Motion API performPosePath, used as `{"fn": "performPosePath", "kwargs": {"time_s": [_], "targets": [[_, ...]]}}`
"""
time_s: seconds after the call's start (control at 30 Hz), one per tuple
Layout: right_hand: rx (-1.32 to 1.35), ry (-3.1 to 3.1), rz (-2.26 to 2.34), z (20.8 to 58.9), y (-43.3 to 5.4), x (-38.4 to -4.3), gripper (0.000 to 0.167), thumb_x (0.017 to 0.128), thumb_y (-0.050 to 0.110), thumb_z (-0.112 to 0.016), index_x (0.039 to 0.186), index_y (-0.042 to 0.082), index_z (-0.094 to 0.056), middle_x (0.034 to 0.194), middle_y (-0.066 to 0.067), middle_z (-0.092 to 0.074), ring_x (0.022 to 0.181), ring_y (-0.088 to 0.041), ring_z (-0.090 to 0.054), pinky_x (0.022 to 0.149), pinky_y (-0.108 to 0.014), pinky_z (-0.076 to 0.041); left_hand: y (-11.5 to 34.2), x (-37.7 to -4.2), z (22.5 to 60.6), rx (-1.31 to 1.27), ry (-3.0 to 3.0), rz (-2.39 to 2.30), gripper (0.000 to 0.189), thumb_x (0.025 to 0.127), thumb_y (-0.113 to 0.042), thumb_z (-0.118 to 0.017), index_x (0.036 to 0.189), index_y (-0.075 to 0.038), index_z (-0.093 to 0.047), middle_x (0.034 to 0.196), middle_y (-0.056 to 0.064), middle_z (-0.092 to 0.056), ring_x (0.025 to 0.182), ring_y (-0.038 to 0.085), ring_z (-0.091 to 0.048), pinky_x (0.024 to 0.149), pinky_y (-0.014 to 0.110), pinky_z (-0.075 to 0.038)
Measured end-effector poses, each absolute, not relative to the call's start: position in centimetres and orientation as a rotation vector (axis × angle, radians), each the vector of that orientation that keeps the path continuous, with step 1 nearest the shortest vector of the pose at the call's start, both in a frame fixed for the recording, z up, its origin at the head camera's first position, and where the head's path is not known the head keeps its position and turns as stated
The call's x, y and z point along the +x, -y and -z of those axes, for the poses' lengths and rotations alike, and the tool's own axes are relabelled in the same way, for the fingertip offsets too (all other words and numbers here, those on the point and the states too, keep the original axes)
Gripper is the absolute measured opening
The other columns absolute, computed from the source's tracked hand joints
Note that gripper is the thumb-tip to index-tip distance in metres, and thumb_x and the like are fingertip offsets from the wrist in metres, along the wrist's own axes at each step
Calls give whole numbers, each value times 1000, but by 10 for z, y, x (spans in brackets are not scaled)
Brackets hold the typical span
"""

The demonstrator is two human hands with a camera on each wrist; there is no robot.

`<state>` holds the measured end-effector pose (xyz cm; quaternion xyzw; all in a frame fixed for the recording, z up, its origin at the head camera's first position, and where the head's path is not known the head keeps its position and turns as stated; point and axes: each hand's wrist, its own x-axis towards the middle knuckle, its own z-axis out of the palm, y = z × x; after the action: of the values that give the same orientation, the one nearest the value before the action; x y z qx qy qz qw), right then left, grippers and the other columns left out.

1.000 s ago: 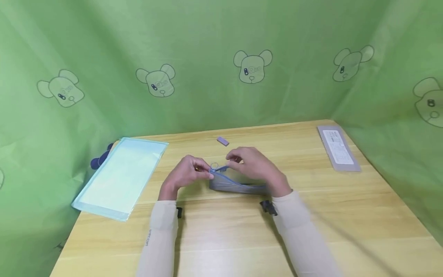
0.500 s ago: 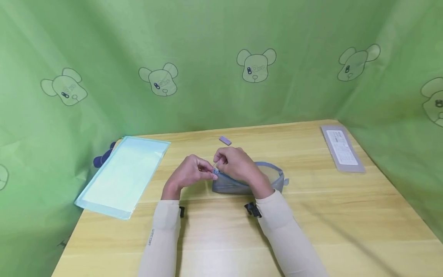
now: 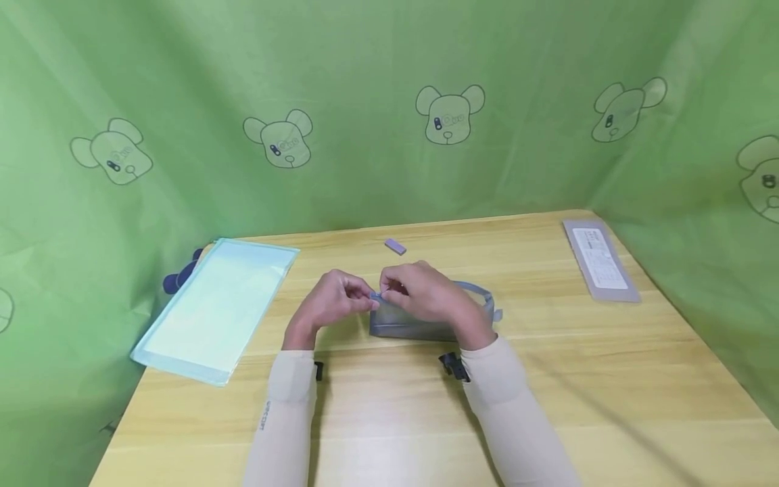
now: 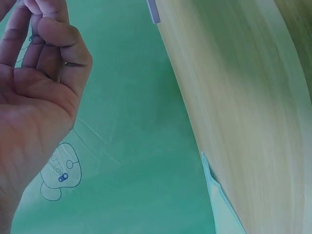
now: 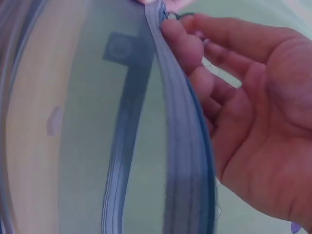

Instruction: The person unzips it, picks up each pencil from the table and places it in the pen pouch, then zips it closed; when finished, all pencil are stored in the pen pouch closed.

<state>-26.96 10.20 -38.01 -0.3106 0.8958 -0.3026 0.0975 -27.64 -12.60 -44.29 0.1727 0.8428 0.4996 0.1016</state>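
Observation:
A translucent grey-blue zip pouch (image 3: 408,330) stands on the table in the head view. With thumb and fingertips my left hand (image 3: 332,302) pinches its left end, by the end of the zip. My right hand (image 3: 426,292) grips at the zip's pull there, close beside the left fingertips; the pull itself is mostly covered. The right wrist view shows the blue-grey zip band (image 5: 183,146) running up to the right hand (image 5: 273,92). In the left wrist view, the left hand (image 4: 44,97) has curled fingers, and its fingertips are cut off by the frame.
Behind the hands lies a small purple block (image 3: 395,246). A pale teal clear-fronted folder (image 3: 213,311) lies at the left, with a dark blue object (image 3: 181,276) beyond it. At the right lies a grey flat pack (image 3: 599,260) with a white label. Green curtain (image 3: 365,189) encloses the table.
My right hand has moved left to the zip's ring pull and taken hold of it, then shifted slightly right. The left hand keeps its pinch on the pouch's end.

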Motion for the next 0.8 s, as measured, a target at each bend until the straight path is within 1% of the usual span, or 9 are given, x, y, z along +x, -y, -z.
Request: {"fn": "performPosePath", "kwargs": {"time_s": [0.13, 0.2, 0.3, 0.37, 0.43, 0.53, 0.6, 0.67, 0.8], "targets": [[-834, -2742, 961, 384, -95, -269, 15, 106, 17, -69, 93, 11, -71, 86, -3, -73, 69, -13, -57, 68, -26, -53, 125, -276, 443, 499, -2519, -1453, 8, 91, -14, -86, 97, -9, -84, 91, 6, -83, 81, 15, -73, 75, 27, -61], [-766, -2774, 984, 386, -92, -268, 9, 105, 15, -70, 96, 10, -70, 88, -5, -75, 70, -14, -60, 67, -27, -54, 124, -275, 442, 498, -2524, -1441, 8, 92, -15, -86, 97, -9, -84, 92, 5, -83, 82, 16, -75, 75, 26, -61], [-699, -2800, 1011, 389, -89, -267, 3, 103, 9, -70, 104, 8, -68, 92, -7, -76, 73, -16, -63, 66, -27, -54, 122, -274, 441, 524, -2512, -1435, 11, 95, -18, -83, 100, -8, -84, 94, 7, -84, 84, 27, -80, 73, 27, -64], [-675, -2820, 1014, 390, -89, -267, 6, 102, 7, -70, 107, 7, -67, 93, -8, -76, 73, -17, -63, 65, -26, -54, 121, -274, 441, 550, -2496, -1435, 13, 97, -18, -81, 102, -7, -84, 94, 9, -84, 85, 38, -80, 73, 32, -67], [-643, -2842, 1015, 390, -90, -267, 5, 101, 5, -69, 105, 7, -68, 91, -7, -74, 71, -17, -61, 63, -26, -53, 119, -274, 441, 555, -2482, -1445, 14, 99, -19, -80, 103, -6, -84, 92, 10, -84, 86, 46, -79, 73, 40, -69], [-579, -2855, 1005, 389, -93, -267, 5, 99, 3, -69, 101, 8, -69, 87, -6, -71, 70, -17, -59, 62, -26, -51, 119, -274, 440, 533, -2488, -1447, 13, 98, -19, -81, 103, -7, -84, 89, 10, -84, 85, 50, -78, 75, 54, -68], [-531, -2846, 1002, 389, -96, -268, 6, 98, 2, -69, 101, 8, -68, 86, -6, -69, 70, -17, -58, 61, -26, -50, 119, -274, 440, 515, -2492, -1450, 13, 98, -19, -81, 103, -8, -85, 90, 9, -84, 85, 49, -78, 76, 58, -68], [-493, -2841, 989, 389, -100, -270, 6, 98, 3, -69, 101, 8, -68, 85, -6, -69, 70, -18, -58, 61, -26, -50, 121, -274, 440, 496, -2492, -1454, 14, 98, -20, -82, 104, -8, -85, 93, 10, -84, 86, 47, -79, 78, 55, -69], [-433, -2859, 950, 388, -112, -273, 6, 97, 3, -69, 99, 8, -68, 87, -8, -69, 73, -20, -58, 61, -27, -50, 127, -274, 440, 430, -2479, -1476, 14, 97, -19, -82, 105, -8, -85, 102, 13, -84, 91, 44, -81, 81, 43, -71]]}}
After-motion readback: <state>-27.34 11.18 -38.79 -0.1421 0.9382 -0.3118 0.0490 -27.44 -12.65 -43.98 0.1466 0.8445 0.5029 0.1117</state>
